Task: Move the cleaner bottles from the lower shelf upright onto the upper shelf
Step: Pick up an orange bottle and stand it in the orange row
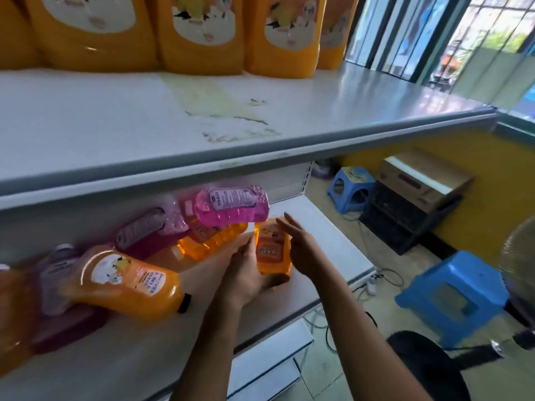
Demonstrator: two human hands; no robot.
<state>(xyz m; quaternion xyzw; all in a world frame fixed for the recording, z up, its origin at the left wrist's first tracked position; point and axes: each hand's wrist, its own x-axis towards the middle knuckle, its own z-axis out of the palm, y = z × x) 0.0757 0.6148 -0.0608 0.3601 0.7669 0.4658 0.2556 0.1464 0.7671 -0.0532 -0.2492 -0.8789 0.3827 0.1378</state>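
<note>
White metal shelves stand by a yellow wall [492, 180] and blue plastic stools [451, 287]. The stained upper shelf [289, 123] carries big orange jugs [199, 33]. On the lower shelf [318, 227], the left hand [246, 273] grips a small orange bottle [272, 247]; the right hand [301, 244] hovers spread beside it. Glossy bottles [127, 282] lie jumbled.

One cam only, head-worn, wide-angle w/ bent edges. Looks fwd and down, tilted, close to the upper shelf [333, 111], whose top fills the upper half of frame. Lower shelf [324, 227] sits mid-frame, near, w/ both forearms reaching in from the bottom. Right side opens onto the floor, blue stools [451, 293] and a window [477, 33] farther off. No 2nd view, no overlap.
</note>
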